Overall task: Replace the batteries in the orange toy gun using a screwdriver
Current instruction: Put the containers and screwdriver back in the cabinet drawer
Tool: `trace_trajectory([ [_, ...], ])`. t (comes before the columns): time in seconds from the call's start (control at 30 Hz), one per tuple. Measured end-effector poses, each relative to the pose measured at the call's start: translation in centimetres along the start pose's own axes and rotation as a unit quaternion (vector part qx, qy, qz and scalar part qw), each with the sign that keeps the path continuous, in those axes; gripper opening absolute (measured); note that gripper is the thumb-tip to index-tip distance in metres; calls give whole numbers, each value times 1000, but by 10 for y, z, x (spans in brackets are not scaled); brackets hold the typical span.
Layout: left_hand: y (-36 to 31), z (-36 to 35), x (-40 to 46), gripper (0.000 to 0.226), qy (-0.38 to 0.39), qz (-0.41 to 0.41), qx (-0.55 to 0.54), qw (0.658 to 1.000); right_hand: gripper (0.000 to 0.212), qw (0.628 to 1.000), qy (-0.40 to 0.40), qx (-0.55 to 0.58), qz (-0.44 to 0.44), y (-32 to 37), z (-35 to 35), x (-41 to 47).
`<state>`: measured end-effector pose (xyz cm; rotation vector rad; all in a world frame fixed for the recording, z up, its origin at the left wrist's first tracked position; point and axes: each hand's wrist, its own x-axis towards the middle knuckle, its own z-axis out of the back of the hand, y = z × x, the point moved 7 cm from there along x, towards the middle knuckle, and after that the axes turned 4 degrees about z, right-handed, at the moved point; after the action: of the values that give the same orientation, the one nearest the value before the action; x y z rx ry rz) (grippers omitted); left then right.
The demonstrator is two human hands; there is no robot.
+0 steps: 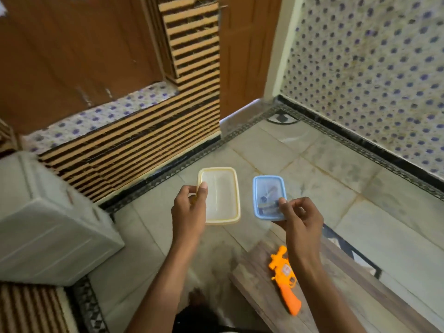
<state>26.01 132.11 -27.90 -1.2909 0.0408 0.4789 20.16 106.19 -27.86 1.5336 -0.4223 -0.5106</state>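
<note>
Observed: the left hand (189, 207) grips the near-left edge of a yellow-rimmed clear container (219, 195), thumb over the rim and fingers curled beneath, holding it in the air. The right hand (300, 217) pinches the near-right corner of a blue-rimmed container (269, 197), fingers curled on it. Small dark items lie inside the blue one; blur prevents telling whether they are batteries, a screwdriver or both. The yellow one appears empty. Whether either piece is a lid or a box cannot be settled.

The orange toy gun (284, 280) lies flat on the wooden tabletop (252, 284), below and near the right forearm, barrel pointing away from the person, untouched by either hand.

Assessment: the task is at its opening stage, fetching supplies; the gun's battery cover has not been addressed.

Recommendation: keep the blue container level so its loose contents do not slide out over the floor. Set both containers on the tabletop beside the gun before reaching in. Place them well apart from the tabletop's edge. Take the screwdriver out first.
</note>
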Motion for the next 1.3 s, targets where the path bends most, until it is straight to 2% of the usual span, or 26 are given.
trace_trajectory([
  [0.3,10,151,112,28,-122,36,-34,991,24,988,152,-10,-5,-2,-226,5],
  [0.63,48,269,210,18,-253,117,-111,954,23,946,324,15,6,-11,-447,20],
  [0.8,57,316,265,17,-339,164,-168,911,24,913,407,6,27,-14,-557,33],
  [1.0,76,369,332,30,-452,216,-247,830,25,836,547,-17,47,-21,-707,51],
  [1.2,117,428,360,33,-548,241,-283,749,28,788,613,-19,51,-38,-824,20],
  [1.3,145,452,375,37,-556,265,-302,727,25,771,633,-38,56,-54,-869,1],
])
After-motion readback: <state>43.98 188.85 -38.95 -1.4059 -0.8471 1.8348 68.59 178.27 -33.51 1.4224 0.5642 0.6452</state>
